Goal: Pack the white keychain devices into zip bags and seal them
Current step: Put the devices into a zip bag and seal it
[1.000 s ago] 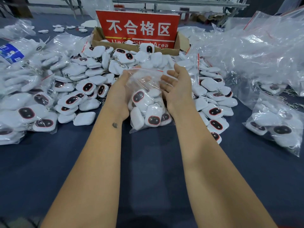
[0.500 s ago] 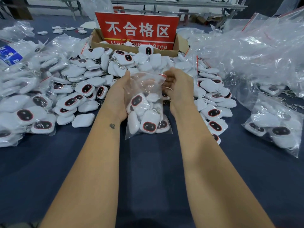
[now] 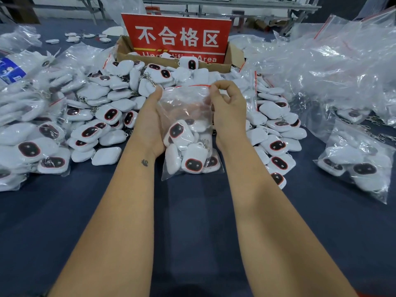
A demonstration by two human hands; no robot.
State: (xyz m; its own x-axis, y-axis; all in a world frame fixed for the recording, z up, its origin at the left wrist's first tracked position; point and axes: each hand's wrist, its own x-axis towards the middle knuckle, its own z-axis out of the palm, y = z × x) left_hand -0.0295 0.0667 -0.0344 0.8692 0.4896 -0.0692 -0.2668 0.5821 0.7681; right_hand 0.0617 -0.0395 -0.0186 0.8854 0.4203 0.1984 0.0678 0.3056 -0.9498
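The bench (image 3: pixel 192 211), covered in dark blue cloth, carried the whole packing station, with its near half left bare as working room in front of the person. A heap of empty zip bags (image 3: pixel 321 61) lay at the far right, within reach of the right arm, apparently as the supply. Loose white keychain devices (image 3: pixel 111 112) were piled across the middle and left, close enough for either hand to draw from. Filled bags (image 3: pixel 355 163) lay at the right edge and more at the left, set aside from the loose stock so that finished work stayed apart. A cardboard box (image 3: pixel 233 54) behind the pile held a red sign (image 3: pixel 177 37) marking a reject area. The zip bag (image 3: pixel 188 116) in hand stood upright between both hands, its bottom resting on the bench so that the devices inside settled low and left the mouth slack for closing. The left hand (image 3: pixel 150 121) lay along the bag's left side, its fingers (image 3: pixel 158 91) reaching the top corner; whether they pinched the strip could not be told. The right hand (image 3: pixel 229 106) had its fingers (image 3: pixel 214 86) curled and pinching the red-lined top edge at the right corner, a grip suited to pressing the seal shut along its length.
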